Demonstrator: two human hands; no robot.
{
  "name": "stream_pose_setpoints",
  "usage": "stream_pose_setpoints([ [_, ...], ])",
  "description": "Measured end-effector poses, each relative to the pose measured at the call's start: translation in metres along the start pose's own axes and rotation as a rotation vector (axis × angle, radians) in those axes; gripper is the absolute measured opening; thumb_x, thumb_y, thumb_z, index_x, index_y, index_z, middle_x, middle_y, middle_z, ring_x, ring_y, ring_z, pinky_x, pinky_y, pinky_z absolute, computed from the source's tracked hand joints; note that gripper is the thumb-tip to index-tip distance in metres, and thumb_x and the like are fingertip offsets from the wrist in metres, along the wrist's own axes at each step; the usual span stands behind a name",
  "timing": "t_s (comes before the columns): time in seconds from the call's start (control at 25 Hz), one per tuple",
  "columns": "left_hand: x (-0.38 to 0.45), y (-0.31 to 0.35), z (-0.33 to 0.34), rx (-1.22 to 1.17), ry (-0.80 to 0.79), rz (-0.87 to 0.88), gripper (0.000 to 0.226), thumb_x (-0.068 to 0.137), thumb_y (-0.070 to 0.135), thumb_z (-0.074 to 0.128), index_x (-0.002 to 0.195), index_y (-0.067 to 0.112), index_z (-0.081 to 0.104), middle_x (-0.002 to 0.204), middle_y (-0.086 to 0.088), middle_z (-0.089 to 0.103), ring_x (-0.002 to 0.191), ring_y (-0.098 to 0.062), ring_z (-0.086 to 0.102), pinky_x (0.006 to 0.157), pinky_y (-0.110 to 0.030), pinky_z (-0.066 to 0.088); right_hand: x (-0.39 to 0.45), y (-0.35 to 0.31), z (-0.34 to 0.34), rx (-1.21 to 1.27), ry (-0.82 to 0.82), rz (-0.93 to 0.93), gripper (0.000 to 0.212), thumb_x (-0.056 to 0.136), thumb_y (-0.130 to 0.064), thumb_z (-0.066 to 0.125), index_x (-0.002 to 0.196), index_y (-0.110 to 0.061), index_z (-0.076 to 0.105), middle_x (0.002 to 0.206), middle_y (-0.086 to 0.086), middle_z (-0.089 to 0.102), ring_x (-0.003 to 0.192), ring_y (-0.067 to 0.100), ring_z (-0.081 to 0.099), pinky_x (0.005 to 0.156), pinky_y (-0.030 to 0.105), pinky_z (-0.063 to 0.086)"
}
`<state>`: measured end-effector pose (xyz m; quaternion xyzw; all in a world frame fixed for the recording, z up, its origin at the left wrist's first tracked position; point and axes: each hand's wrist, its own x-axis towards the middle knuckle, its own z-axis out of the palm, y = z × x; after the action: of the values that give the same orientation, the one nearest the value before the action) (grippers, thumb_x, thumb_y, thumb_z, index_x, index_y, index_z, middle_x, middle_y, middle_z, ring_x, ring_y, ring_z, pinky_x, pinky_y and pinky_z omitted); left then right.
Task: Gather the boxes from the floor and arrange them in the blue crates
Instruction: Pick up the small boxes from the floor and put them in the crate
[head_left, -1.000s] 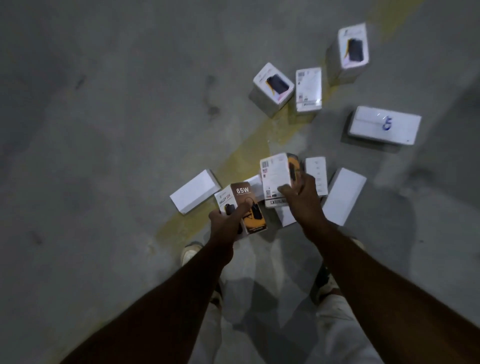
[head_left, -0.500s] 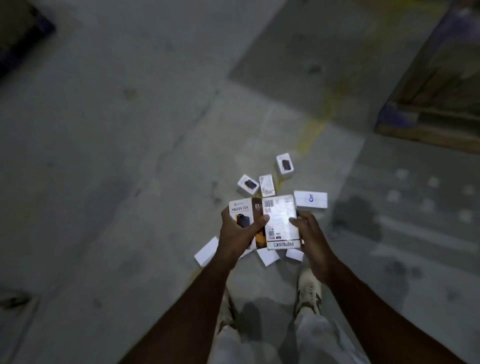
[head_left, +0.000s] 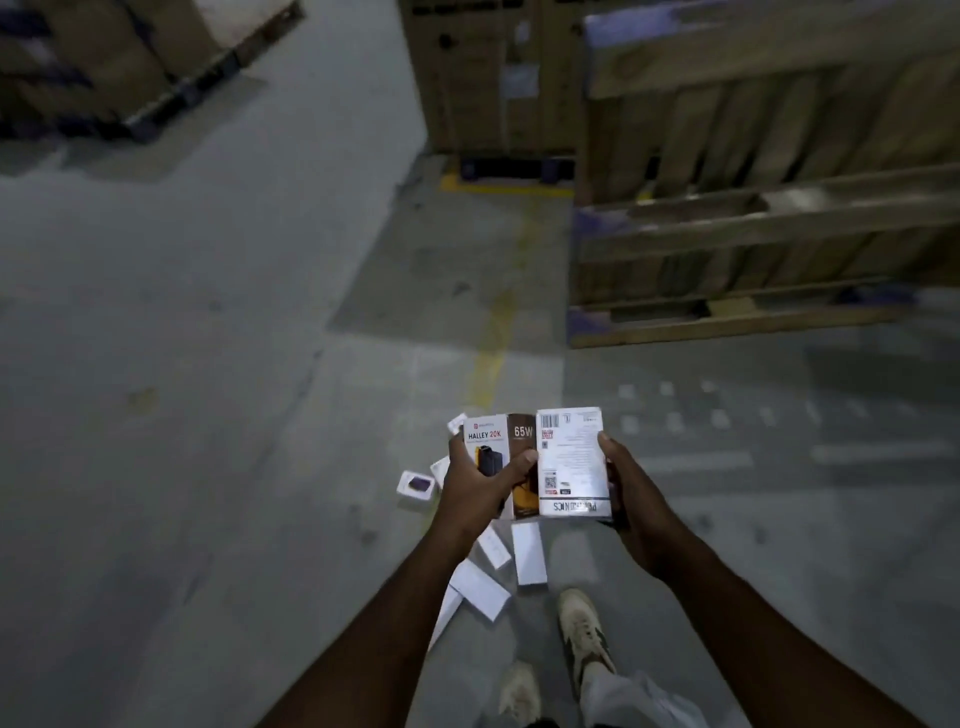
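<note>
1. My left hand (head_left: 480, 486) grips the Halley box (head_left: 493, 457); my right hand (head_left: 631, 493) grips the white box (head_left: 571, 457), edges touching, above the floor (head_left: 208, 415).
2. Risk: loose pairing w/ uneven squeeze, so one could slip onto the spare boxes (head_left: 527, 553) on the floor by my shoe (head_left: 584, 631); no blue crates in view.

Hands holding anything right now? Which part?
Yes. Left hand grips the printed box around its lower left side, thumb across the front. Right hand grips the white box by its right edge.

Wooden pallets (head_left: 753, 234), cream sneakers (head_left: 584, 631)
</note>
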<state>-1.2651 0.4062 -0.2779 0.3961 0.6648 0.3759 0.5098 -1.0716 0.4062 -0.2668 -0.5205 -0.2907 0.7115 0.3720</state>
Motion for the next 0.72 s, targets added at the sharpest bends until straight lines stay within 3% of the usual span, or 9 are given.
stream_pose_setpoints([
  [0.12,-0.009,0.019,0.029,0.028,-0.175,0.056,0.075,0.077,0.041,0.083,0.135,0.021,0.041,0.121,0.011,0.063,0.107,-0.001,0.062,0.085,-0.022,0.053,-0.046,-0.004,-0.026,0.099,0.176,-0.041,0.044,0.100,-0.051,0.040,0.129,-0.027,0.062,0.116,0.008,0.074,0.105,0.031,0.071,0.094,0.052,0.054],
  [0.32,-0.034,0.043,0.104,0.092,-0.498,0.032,0.072,0.069,0.061,0.080,0.124,0.026,0.050,0.120,0.003,0.068,0.100,-0.013,0.070,0.079,-0.035,0.062,-0.116,-0.012,-0.085,0.209,0.394,-0.148,0.041,0.102,-0.050,0.035,0.127,-0.030,0.061,0.116,0.003,0.074,0.105,0.027,0.071,0.090,0.046,0.055],
  [0.4,-0.050,0.056,0.142,0.123,-0.623,0.054,0.061,0.078,0.054,0.078,0.124,0.024,0.051,0.119,0.000,0.069,0.092,-0.012,0.071,0.058,-0.022,0.057,-0.143,-0.015,-0.115,0.254,0.470,-0.205,0.041,0.101,-0.051,0.039,0.129,-0.029,0.060,0.118,0.002,0.073,0.107,0.026,0.071,0.091,0.045,0.056],
  [0.48,-0.065,0.070,0.182,0.139,-0.695,0.079,0.053,0.084,0.045,0.075,0.125,0.022,0.050,0.117,0.000,0.069,0.088,-0.012,0.070,0.048,-0.013,0.047,-0.164,-0.017,-0.147,0.298,0.522,-0.256,0.042,0.100,-0.051,0.042,0.129,-0.028,0.060,0.119,0.003,0.073,0.108,0.027,0.070,0.095,0.047,0.054],
  [0.72,-0.112,0.105,0.325,0.175,-0.950,0.141,0.059,0.082,0.049,0.076,0.128,0.023,0.050,0.118,-0.003,0.072,0.099,-0.022,0.074,0.057,-0.021,0.054,-0.231,-0.022,-0.269,0.391,0.699,-0.392,0.063,0.087,-0.060,0.062,0.131,-0.015,0.057,0.123,0.012,0.069,0.113,0.034,0.067,0.100,0.062,0.048],
])
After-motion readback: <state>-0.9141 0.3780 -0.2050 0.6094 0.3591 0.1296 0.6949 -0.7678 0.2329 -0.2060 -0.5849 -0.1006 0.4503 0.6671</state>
